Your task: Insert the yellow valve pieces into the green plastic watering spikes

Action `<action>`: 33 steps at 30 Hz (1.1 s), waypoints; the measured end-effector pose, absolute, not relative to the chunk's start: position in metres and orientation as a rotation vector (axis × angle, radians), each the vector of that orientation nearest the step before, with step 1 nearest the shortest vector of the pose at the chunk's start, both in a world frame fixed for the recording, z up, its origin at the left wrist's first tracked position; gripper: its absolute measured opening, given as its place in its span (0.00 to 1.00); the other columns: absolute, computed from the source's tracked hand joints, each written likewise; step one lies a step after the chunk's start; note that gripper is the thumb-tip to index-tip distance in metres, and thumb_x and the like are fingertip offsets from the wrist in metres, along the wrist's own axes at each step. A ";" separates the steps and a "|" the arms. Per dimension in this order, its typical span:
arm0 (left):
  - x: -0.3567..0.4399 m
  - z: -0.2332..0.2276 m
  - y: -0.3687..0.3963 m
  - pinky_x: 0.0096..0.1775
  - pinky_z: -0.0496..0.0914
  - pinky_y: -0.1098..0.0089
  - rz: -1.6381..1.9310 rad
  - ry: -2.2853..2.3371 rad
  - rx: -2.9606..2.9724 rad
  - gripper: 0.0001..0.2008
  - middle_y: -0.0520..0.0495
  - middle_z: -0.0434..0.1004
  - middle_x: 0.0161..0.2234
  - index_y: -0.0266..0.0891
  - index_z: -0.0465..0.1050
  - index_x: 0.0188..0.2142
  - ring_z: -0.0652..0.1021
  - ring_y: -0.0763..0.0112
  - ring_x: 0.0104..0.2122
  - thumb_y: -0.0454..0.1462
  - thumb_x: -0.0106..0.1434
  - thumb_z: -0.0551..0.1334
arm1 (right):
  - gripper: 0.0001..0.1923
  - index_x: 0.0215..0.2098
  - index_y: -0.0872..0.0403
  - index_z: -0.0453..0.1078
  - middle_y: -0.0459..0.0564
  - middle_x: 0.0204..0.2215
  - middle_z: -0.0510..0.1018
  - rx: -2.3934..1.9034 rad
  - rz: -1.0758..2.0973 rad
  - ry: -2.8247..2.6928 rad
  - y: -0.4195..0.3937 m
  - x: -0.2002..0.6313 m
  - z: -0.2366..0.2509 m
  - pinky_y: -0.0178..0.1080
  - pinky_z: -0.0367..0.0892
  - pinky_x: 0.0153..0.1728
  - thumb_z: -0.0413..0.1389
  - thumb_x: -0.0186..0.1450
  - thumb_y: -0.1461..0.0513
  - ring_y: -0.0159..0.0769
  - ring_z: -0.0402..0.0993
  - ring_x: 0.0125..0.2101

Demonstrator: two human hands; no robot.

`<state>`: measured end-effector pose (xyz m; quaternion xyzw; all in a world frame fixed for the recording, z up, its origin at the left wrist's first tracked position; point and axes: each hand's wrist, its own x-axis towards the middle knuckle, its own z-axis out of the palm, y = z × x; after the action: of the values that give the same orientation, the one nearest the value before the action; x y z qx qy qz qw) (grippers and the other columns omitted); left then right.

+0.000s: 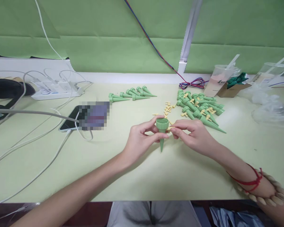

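Note:
My left hand [144, 135] grips a green plastic watering spike [162, 126], its threaded open end up and its point down, above the table. Between thumb and fingers of my right hand [194, 136] is a small yellow valve [169, 128], touching the spike's side just below the collar. Small loose yellow valves [168, 108] lie just behind my hands. To the right is a heap of green spikes [196, 107], several with yellow valves in their sides. Farther back on the left, several green spikes [132, 93] lie in a loose row.
A phone [73, 118] with a blurred screen lies left, among white cables. Behind it stands a white power strip [55, 90]. At the back right are a drink cup [219, 80], a small cardboard box [232, 90], a second cup [266, 74] and a clear plastic bag [272, 108].

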<state>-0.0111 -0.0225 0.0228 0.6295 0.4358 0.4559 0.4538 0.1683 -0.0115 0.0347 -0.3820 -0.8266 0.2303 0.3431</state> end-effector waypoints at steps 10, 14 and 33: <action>-0.013 0.019 -0.020 0.30 0.69 0.77 1.157 1.116 1.706 0.24 0.54 0.69 0.25 0.42 0.72 0.46 0.71 0.75 0.28 0.41 0.48 0.66 | 0.20 0.18 0.57 0.66 0.44 0.15 0.67 -1.096 1.063 -2.006 -0.009 0.167 0.037 0.30 0.57 0.20 0.49 0.62 0.53 0.25 0.60 0.17; -0.012 0.021 -0.017 0.32 0.70 0.76 1.184 1.118 1.627 0.25 0.54 0.68 0.25 0.42 0.70 0.47 0.71 0.75 0.28 0.41 0.48 0.66 | 0.27 0.21 0.57 0.68 0.46 0.17 0.70 -1.065 1.191 -1.927 -0.003 0.171 0.035 0.32 0.60 0.21 0.42 0.64 0.48 0.27 0.64 0.18; -0.012 0.011 -0.006 0.26 0.72 0.77 1.138 1.129 1.284 0.17 0.51 0.69 0.25 0.36 0.72 0.37 0.72 0.76 0.26 0.46 0.51 0.63 | 0.13 0.42 0.53 0.71 0.52 0.38 0.75 -1.374 0.103 -2.404 0.032 0.190 -0.001 0.37 0.61 0.36 0.54 0.60 0.59 0.40 0.68 0.41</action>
<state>-0.0117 -0.0058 0.0113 0.5351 0.4703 0.4740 0.5175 0.1898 0.0321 -0.0012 -0.4873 -0.8528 0.0367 0.1844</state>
